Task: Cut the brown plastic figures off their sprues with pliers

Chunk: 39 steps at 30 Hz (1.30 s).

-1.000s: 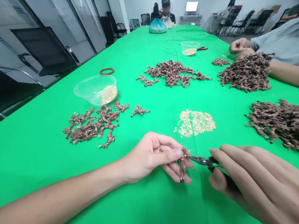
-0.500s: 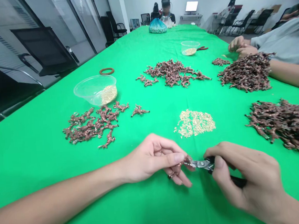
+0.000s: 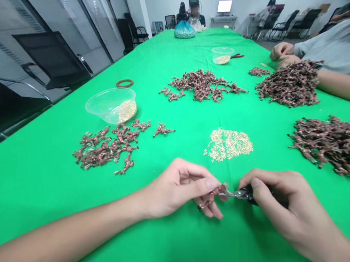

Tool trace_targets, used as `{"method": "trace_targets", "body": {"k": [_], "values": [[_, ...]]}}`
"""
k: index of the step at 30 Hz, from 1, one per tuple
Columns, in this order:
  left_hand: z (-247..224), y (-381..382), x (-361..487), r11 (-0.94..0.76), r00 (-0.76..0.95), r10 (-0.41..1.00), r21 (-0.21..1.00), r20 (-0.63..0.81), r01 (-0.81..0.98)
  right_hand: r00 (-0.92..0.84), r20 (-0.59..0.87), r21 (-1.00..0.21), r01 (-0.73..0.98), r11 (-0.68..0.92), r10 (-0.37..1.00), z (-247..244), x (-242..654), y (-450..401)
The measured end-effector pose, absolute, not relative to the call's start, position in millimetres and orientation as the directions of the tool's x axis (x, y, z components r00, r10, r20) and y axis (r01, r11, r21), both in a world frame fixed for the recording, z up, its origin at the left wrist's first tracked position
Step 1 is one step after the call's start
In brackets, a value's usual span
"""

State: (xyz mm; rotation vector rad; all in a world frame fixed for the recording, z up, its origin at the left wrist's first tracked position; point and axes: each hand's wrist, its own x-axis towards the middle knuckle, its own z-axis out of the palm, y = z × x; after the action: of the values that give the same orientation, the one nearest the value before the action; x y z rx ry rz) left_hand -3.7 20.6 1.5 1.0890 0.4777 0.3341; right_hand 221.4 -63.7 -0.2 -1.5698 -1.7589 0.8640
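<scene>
One shift — right fingers [image 3: 267, 186], clenched on pliers [image 3: 237, 193], sit nearer left fingers [image 3: 208, 183] pinching a copper piece [image 3: 224, 187].

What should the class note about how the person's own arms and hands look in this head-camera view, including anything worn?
The left arm and right arm are bare as far as the view shows, with no sleeve, watch or bracelet. The left hand and right hand wear no gloves; both are slim with long fingers, and the visible nails look short and unpainted.
</scene>
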Motion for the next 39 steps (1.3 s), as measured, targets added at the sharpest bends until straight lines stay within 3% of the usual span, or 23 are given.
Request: {"method": "trace_targets", "body": {"k": [7, 12, 18, 26, 29, 31, 33, 35, 37, 39], "values": [[-1, 19, -4, 0.365, 0.798, 0.569, 0.931, -0.199, -0.029, -0.101, 0.015, -0.82, 0.569, 0.07, 0.995, 2, 223, -63], [2, 23, -7, 0.277, 0.829, 0.549, 0.959, -0.104, -0.063, -0.043, -0.136, -0.892, 0.44, -0.104, 0.99, 2, 218, -64], [4, 23, -7, 0.36, 0.87, 0.482, 0.929, -0.107, -0.085, -0.136, -0.346, -0.908, 0.298, -0.295, 0.928, 3, 220, -61], [7, 22, -7, 0.297, 0.877, 0.475, 0.951, -0.068, -0.087, -0.194, -0.436, -0.888, 0.254, -0.384, 0.879, 9, 219, -59], [5, 21, -6, 0.347, 0.859, 0.5, 0.934, -0.109, -0.083, -0.125, -0.282, -0.902, 0.374, -0.218, 0.951, 13, 220, -61], [2, 21, -6, 0.393, 0.84, 0.524, 0.915, -0.141, -0.091, -0.041, -0.023, -0.849, 0.528, 0.002, 0.999, 15, 223, -62], [-1, 21, -6, 0.426, 0.83, 0.535, 0.898, -0.155, -0.108, -0.031, 0.312, -0.677, 0.694, 0.245, 0.95, 15, 228, -64], [-2, 21, -6, 0.444, 0.829, 0.538, 0.888, -0.154, -0.123, -0.137, 0.575, -0.43, 0.788, 0.441, 0.806, 15, 232, -67], [-2, 22, -6, 0.449, 0.825, 0.544, 0.884, -0.152, -0.133, -0.264, 0.666, -0.24, 0.81, 0.535, 0.697, 15, 235, -70], [-2, 23, -6, 0.445, 0.816, 0.557, 0.885, -0.153, -0.137, -0.326, 0.658, -0.16, 0.82, 0.549, 0.679, 13, 235, -74]]}}
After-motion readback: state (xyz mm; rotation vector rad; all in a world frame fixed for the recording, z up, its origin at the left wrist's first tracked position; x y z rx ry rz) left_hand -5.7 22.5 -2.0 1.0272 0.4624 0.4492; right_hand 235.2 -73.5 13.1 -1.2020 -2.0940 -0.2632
